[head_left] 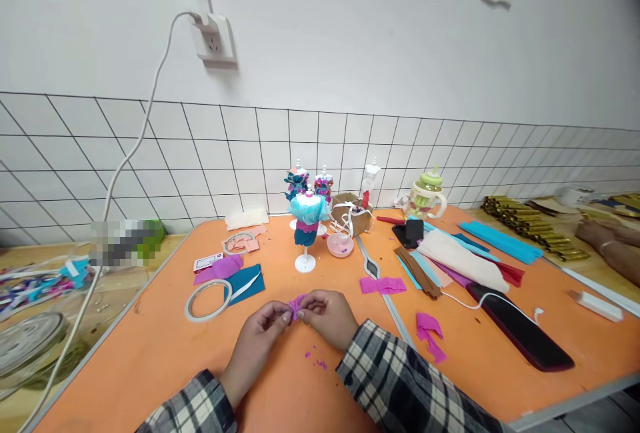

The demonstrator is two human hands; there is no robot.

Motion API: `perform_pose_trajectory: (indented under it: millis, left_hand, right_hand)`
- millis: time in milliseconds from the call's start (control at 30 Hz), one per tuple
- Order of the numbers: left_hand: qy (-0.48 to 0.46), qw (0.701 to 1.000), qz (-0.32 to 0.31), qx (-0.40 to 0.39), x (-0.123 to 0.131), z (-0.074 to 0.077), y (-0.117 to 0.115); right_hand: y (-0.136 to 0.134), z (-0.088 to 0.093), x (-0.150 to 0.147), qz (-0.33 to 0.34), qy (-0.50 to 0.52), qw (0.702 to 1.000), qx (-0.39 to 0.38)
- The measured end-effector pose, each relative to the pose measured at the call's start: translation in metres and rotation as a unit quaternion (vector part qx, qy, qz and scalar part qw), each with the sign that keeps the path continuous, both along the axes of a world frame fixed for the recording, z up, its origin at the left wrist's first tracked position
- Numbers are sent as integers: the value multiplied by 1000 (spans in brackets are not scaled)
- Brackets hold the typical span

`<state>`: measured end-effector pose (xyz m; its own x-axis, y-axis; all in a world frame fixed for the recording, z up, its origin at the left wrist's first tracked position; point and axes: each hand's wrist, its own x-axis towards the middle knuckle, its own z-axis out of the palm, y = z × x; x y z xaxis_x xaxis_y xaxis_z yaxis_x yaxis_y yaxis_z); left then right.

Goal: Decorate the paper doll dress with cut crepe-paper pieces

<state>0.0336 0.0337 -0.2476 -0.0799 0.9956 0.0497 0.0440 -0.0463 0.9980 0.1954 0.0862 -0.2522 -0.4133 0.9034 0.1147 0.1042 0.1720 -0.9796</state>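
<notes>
Between my two hands is a small crumpled piece of purple-pink crepe paper (297, 304). My left hand (259, 338) pinches its left side with thumb and forefinger, and my right hand (331, 317) pinches the right side. Small magenta scraps (317, 359) lie on the orange table (295, 389) just below my fingers. Beyond my hands stands a miniature dress form (305, 226) on a white base, dressed in a light-blue ruffle, a purple band and dark teal. Magenta strips (383, 285) lie to the right, with another magenta piece (430, 335) nearer.
On the left are a tape roll (207, 301) and teal paper (247, 284). Behind stand more decorated forms (323, 183), a pink dish (340, 245) and a cup (427, 194). At right lie paper rolls (463, 259), scissors-like metal tweezers (371, 267) and another person's arm (613, 244).
</notes>
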Motion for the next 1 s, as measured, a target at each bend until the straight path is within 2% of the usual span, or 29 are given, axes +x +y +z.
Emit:
perform_pose_trajectory:
  millis: [200,467,733,1000]
  left_hand:
    - [-25,999,-30,-19,2,1,-2]
    - [-53,998,-12,-37,-2,-1,1]
    - [-134,991,-5,-12,-16,1,2]
    - [-239,971,10,9,-37,-1,10]
  right_hand:
    - [2,0,3,-25,-51,998,17]
    - [-1,-4,3,18,-62,998,28]
    - [18,6,19,-73,-23,996,41]
    - [35,0,33,-98,20,995,0]
